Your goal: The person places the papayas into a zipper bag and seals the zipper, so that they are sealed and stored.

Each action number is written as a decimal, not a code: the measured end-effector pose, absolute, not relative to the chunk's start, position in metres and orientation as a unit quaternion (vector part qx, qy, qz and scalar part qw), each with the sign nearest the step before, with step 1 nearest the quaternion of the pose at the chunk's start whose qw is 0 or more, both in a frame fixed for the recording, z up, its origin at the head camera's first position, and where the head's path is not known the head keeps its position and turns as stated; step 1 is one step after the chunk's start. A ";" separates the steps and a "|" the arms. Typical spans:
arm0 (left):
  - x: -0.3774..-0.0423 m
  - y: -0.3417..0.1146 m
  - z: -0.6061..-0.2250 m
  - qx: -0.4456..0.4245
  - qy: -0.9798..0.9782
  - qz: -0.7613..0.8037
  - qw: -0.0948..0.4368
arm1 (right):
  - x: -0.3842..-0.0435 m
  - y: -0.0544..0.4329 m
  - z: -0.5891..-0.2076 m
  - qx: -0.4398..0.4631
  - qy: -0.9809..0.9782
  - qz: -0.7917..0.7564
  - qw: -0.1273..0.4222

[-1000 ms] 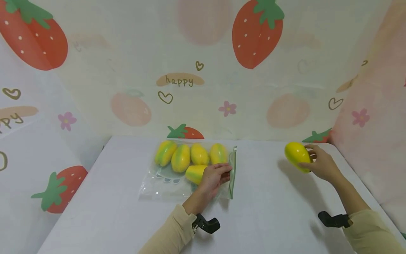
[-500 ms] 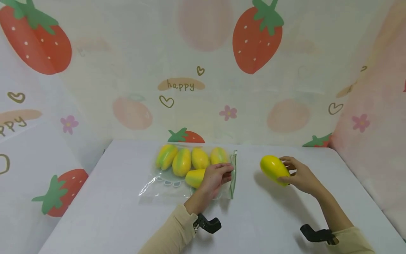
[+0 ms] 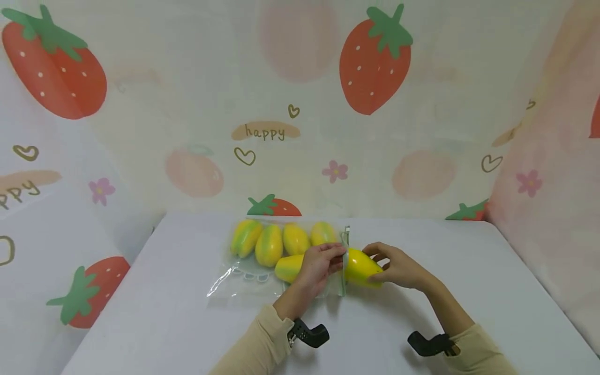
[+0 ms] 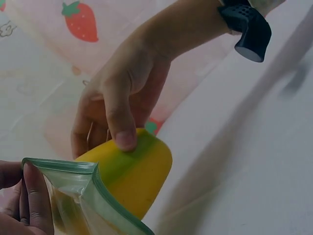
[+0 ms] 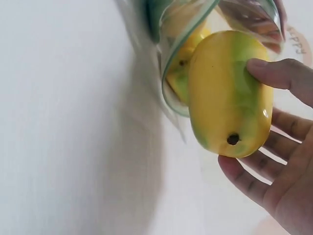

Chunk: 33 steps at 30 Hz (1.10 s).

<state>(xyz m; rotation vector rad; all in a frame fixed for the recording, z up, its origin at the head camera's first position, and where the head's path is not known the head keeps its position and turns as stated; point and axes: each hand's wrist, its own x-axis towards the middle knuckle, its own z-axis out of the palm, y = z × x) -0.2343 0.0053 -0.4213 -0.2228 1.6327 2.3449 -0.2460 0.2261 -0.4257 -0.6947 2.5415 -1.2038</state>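
A clear zip bag (image 3: 234, 286) lies on the table with several glossy yellow papayas (image 3: 269, 246) inside, streaked with green. My left hand (image 3: 316, 265) pinches the bag's green zip edge (image 4: 63, 166) between thumb and fingers, and the mouth gapes toward the right. My right hand (image 3: 398, 265) grips another papaya (image 3: 362, 268) by its stem end, thumb on one side and fingers on the other. In the right wrist view this papaya (image 5: 227, 93) points its far end into the bag's mouth, and a dark stem spot shows near the fingers.
A white-covered table (image 3: 164, 333) runs under both hands. Behind it and at the sides hangs a cloth (image 3: 300, 172) printed with strawberries. Black wrist cameras sit on the left wrist (image 3: 309, 333) and the right wrist (image 3: 428, 345).
My right hand has carried its papaya leftward from the table's right side to the bag's mouth. My left hand has kept its pinch on the bag's edge.
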 end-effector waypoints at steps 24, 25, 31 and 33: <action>-0.233 0.008 -0.421 -0.067 0.563 0.813 0.134 | -0.254 0.191 -0.449 -0.184 0.862 -0.456 0.122; -0.233 0.008 -0.421 -0.067 0.564 0.812 0.134 | -0.253 0.190 -0.449 -0.178 0.864 -0.456 0.123; -0.230 0.009 -0.421 -0.059 0.570 0.808 0.136 | -0.246 0.185 -0.451 -0.153 0.853 -0.488 0.107; -0.229 0.010 -0.420 -0.058 0.569 0.809 0.136 | -0.245 0.182 -0.453 -0.149 0.838 -0.514 0.105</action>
